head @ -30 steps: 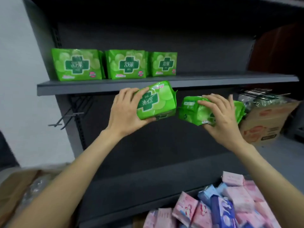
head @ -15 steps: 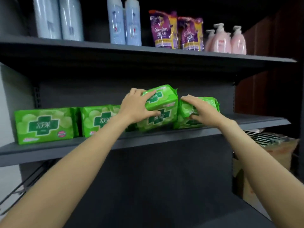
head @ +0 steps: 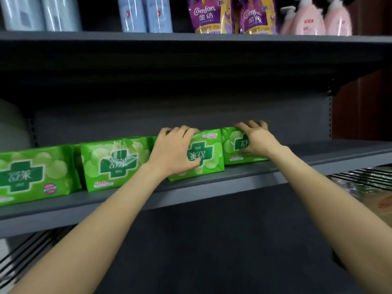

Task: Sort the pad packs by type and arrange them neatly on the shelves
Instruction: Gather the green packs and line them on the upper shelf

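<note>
**Both hands on green packs at the middle shelf**

The grey middle shelf (head: 244, 177) runs across the view and carries a row of four green pad packs standing on edge. The top shelf (head: 191, 39) above it holds pale blue packs (head: 144, 13), two purple Comfort pouches (head: 233, 14) and pink pump bottles (head: 314, 20).

At the far left of the row stands the first green pack (head: 34, 172), upright, its cross logo facing out. Just beside it to the right stands the second green pack (head: 114, 163), also right way up.

The third green pack (head: 203, 153) stands on the shelf with its print upside down. The left hand (head: 174, 151) grips it, fingers curled over its top edge and thumb pressed on its front face; the hand hides the pack's left part and the gap to the second pack. Touching it on the right is the fourth green pack (head: 235, 145), set a little further back. The right hand (head: 257, 141) holds that one, fingers hooked over its top and thumb on the front, covering its right half.

Below the shelf at the right edge, black wire hooks (head: 364, 175) lie over a clear plastic bag (head: 360, 187).
</note>
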A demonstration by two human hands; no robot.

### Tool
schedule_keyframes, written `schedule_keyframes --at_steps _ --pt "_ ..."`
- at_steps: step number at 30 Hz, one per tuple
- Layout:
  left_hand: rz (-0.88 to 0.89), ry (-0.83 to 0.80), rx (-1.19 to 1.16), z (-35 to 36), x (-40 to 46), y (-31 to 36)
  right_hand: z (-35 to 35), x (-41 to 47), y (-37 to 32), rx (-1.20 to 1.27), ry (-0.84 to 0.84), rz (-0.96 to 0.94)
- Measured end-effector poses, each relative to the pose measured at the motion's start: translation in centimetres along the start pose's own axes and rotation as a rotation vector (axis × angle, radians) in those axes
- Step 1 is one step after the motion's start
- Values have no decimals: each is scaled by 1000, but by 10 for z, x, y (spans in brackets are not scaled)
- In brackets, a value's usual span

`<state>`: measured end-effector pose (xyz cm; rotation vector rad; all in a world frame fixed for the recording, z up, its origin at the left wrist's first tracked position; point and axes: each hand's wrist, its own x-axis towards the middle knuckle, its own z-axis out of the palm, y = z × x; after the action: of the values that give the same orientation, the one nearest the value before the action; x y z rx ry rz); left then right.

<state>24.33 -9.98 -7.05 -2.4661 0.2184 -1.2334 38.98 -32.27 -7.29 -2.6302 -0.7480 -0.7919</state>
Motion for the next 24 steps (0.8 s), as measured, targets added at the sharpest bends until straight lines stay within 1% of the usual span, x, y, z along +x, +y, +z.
schedule_keyframes --at_steps 2,3,4,6,7,8,10,12,14,15,17,18,19,20,22,23,24 --pt "1 20 37 5 -2 -3 6 22 -11 -61 -92 39" --pt "-1 22 56 8 -3 -5 9 31 -17 -140 -108 57" --pt "3 23 74 12 -2 -7 12 38 -23 -248 -83 66" --pt "9 -4 90 16 -1 -10 16 44 -31 -441 57 42" --pt "4 -34 86 16 0 -11 19 46 -33 -469 130 24" --pt "-4 -62 78 15 0 -13 22 46 -33 -442 164 23" --pt "-15 -90 67 14 0 -13 31 49 -35 -322 125 44" --pt "-20 -103 66 13 0 -13 40 53 -32 -198 27 49" --pt "-30 -111 50 12 1 -12 42 54 -32 -14 -89 76" --pt "-40 -114 31 10 2 -11 40 51 -34 90 -92 86" --pt "-62 -96 -11 7 2 -10 30 39 -40 283 9 59" --pt "-72 -63 -34 5 0 -9 25 29 -44 374 54 24" --pt "-78 -14 -58 5 -1 -8 20 18 -49 476 59 -12" --pt "-80 57 -87 4 -3 -6 16 6 -51 569 23 -41" --pt "-53 232 -152 2 -8 0 11 -18 -54 706 -128 -103" --pt "-29 315 -181 2 -10 4 11 -27 -54 752 -191 -141" --pt "-8 379 -207 1 -10 7 12 -34 -55 778 -215 -181"
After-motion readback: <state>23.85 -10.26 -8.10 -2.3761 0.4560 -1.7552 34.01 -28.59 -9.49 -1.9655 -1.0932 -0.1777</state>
